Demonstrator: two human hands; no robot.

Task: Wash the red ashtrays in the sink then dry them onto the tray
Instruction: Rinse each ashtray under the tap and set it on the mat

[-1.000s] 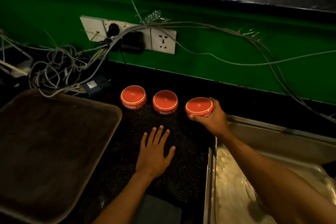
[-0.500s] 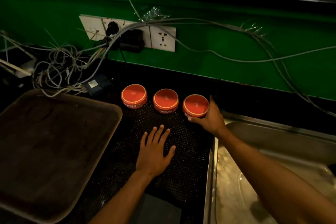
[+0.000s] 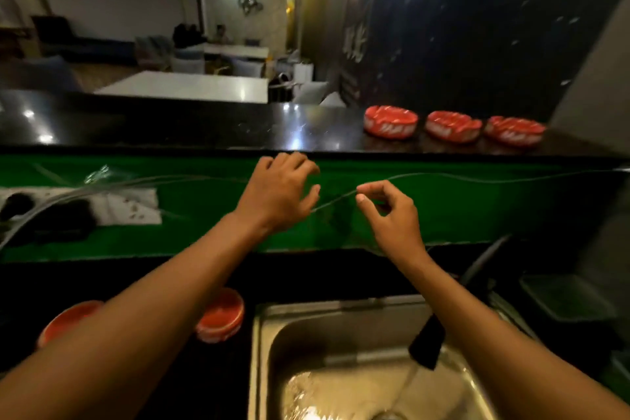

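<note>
Clearly your left hand [image 3: 278, 189] and right hand [image 3: 387, 211] were raised, loosely curled, holding nothing; three red ashtrays [image 3: 452, 126] sat on the upper ledge [image 3: 204, 126] beyond them. Best taken singly, gripped firmly, then lowered to the running sink [image 3: 341, 344].

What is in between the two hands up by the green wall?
In the head view, a thin grey cable runs across the gap between the left hand and the right hand, against the green wall. Neither hand holds an ashtray.

2 bare forearms, left hand [image 3: 276, 188] and right hand [image 3: 392, 215]; no sleeves, rings or watch showing.
</note>
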